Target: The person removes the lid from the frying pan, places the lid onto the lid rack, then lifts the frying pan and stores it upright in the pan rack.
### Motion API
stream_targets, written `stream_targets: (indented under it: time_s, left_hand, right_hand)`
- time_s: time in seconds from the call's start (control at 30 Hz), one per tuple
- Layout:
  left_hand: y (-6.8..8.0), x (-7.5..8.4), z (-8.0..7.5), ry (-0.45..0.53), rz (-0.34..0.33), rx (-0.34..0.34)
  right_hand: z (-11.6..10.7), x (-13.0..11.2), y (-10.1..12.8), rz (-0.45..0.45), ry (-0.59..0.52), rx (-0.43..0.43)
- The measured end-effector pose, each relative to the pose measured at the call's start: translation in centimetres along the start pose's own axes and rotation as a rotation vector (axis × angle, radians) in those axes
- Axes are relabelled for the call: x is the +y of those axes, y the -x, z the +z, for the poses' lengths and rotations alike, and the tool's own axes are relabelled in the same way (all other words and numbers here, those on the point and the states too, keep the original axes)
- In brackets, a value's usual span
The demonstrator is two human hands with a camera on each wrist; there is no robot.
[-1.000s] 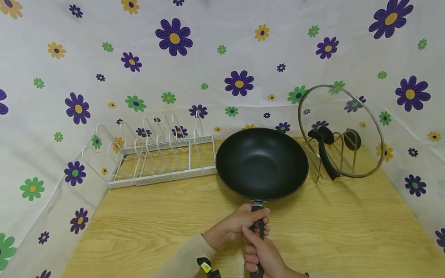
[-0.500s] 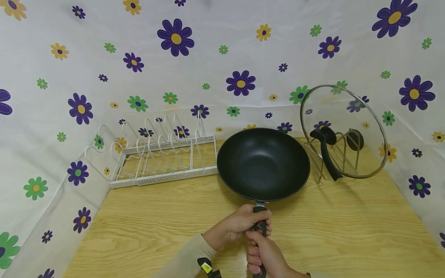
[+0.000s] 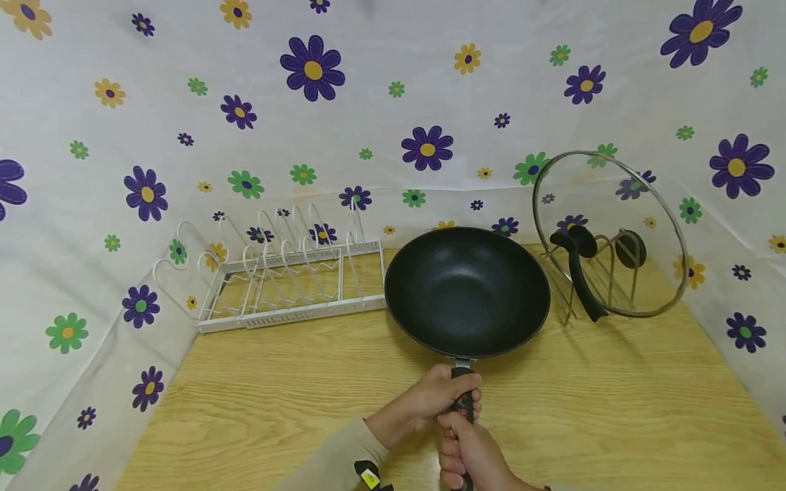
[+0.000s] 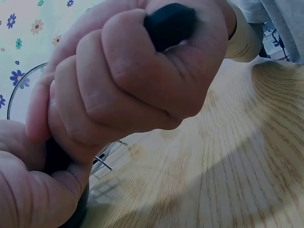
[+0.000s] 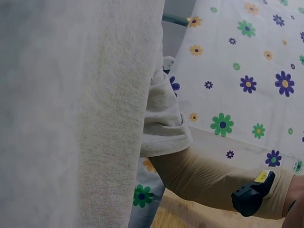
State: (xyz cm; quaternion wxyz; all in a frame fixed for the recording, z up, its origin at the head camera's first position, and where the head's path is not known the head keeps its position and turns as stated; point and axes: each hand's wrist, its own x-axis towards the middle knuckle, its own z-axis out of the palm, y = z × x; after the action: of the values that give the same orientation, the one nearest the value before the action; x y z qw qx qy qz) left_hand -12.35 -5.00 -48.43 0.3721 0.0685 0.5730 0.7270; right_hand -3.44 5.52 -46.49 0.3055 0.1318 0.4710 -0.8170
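A black wok [image 3: 467, 290] sits over the middle of the wooden table [image 3: 614, 409], its black handle [image 3: 464, 404] pointing toward me. My left hand [image 3: 430, 399] grips the handle just behind the bowl. My right hand [image 3: 469, 453] grips it lower down, right behind the left. In the left wrist view the fingers of my right hand [image 4: 133, 80] curl round the handle, whose end [image 4: 168, 23] pokes out above them, and my left hand [image 4: 28, 190] holds it at the lower left. I cannot tell whether the wok rests on the table or is lifted.
A glass lid [image 3: 638, 204] with a black knob stands upright on a metal stand [image 3: 604, 273] at the back right. A white wire dish rack [image 3: 282, 273] lies at the back left. Flowered cloth [image 3: 307, 102] walls the table on three sides.
Both hands keep the same grip on the handle. The wok stays where it was. Only the view has shifted slightly.
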Motion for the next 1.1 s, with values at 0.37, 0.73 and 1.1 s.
stream_targets:
  time_s: [0.37, 0.73, 1.1]
  left_hand:
    - [0.3, -0.1, 0.4, -0.035, 0.040, -0.013]
    - [0.8, 0.4, 0.7, -0.003, 0.027, -0.039]
    - [1.3, 1.6, 1.1, -0.076, 0.054, -0.044]
  right_hand:
    - [-0.1, 0.2, 0.5, 0.008, 0.031, 0.011]
    - [0.0, 0.1, 1.2, 0.016, 0.012, -0.011]
    - [0.1, -0.5, 1.9, 0.006, 0.009, -0.033]
